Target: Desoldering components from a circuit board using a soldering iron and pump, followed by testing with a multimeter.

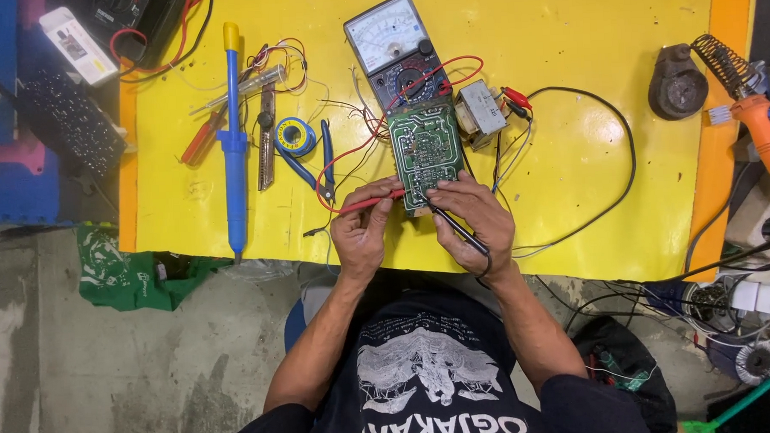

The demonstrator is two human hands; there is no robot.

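Yellow table top (568,82) with an orange edge, grey concrete floor below, clutter on both sides. A green circuit board (425,155) lies solder side up near the front edge of the table, just in front of an analog multimeter (394,50) and beside a small transformer (481,111). The left hand (362,234) is closed around a red probe (369,204), its tip at the board's lower left corner. The right hand (472,218) grips a black probe (458,227), fingers touching the board's lower edge. Red and black leads loop from the meter across the table. To the left lie a blue desoldering pump (233,128), a solder spool (295,134), blue-handled pliers (323,163) and a red screwdriver (201,139). An orange soldering iron (762,131) sits in its stand at the right edge.
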